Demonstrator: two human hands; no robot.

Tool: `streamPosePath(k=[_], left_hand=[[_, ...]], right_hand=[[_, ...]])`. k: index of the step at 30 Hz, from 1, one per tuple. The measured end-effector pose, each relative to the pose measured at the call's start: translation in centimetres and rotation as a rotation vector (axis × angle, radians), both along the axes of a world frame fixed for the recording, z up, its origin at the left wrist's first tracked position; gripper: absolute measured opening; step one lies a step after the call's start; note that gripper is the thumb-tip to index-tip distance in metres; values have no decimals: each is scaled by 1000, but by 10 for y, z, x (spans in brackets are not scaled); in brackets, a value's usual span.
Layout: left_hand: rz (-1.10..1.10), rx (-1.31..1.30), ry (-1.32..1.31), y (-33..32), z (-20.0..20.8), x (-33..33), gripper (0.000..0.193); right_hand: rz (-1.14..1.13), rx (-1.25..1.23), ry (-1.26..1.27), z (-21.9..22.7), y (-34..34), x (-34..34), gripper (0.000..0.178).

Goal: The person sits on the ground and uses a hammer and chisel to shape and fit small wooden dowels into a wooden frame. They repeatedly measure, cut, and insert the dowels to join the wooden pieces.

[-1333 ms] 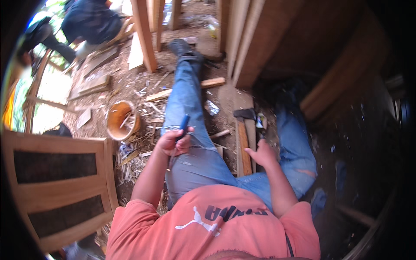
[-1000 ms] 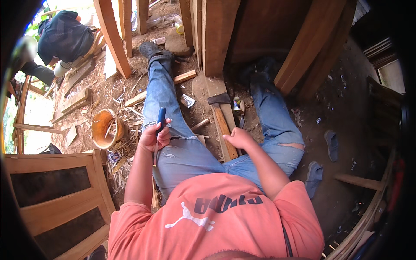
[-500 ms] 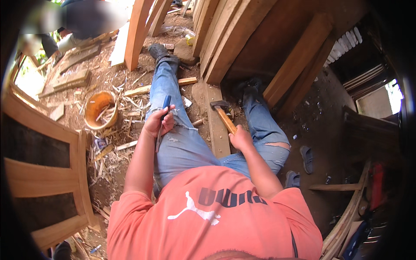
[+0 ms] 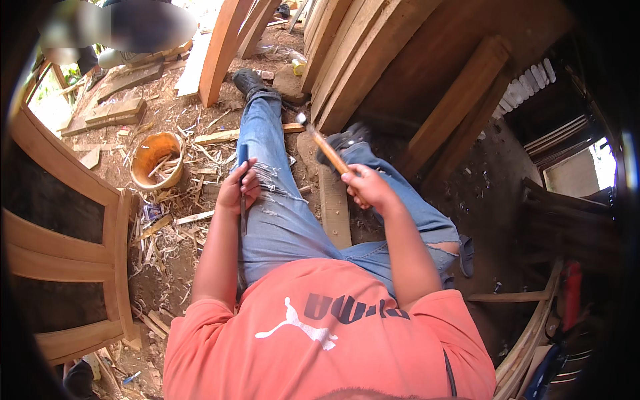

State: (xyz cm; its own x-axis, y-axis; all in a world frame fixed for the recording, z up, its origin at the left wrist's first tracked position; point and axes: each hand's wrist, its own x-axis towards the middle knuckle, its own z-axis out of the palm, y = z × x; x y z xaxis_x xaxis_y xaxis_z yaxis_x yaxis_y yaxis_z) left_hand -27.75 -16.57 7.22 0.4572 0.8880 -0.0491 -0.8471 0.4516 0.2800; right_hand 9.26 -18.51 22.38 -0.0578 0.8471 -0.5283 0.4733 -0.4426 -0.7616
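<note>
Evidently, the wooden-handled hammer, gripped in the right hand between the legs, should handle stiff and head-heavy, best held low, while the left hand grips a blue-handled chisel at the left thigh, likely lighter and rigid.

Person seated on dirt floor, coral T-shirt, torn blue jeans; left leg stretched forward, right leg bent. Left hand grips blue-handled tool near left thigh, handle up, thin shaft pointing down. Right hand grips hammer by its wooden handle, raised, head toward upper left. Plank lies between the legs. Orange bucket to the left, wood scraps inside; pale shavings around it. Panelled wooden frame at left edge. Boards upright ahead.
</note>
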Motion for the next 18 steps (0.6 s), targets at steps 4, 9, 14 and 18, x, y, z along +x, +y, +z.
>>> streamPosePath(k=[4, 9, 14, 18], left_hand=[[130, -34, -38, -20, 23, -28, 30], [238, 53, -13, -20, 85, -58, 33], [188, 232, 223, 24, 163, -45, 34], [110, 239, 549, 81, 175, 36, 33]], right_hand=[[-60, 168, 544, 61, -34, 23, 52], [-15, 245, 898, 87, -62, 44, 39], [-77, 178, 829, 74, -43, 61, 29], [-155, 148, 893, 30, -24, 95, 30]])
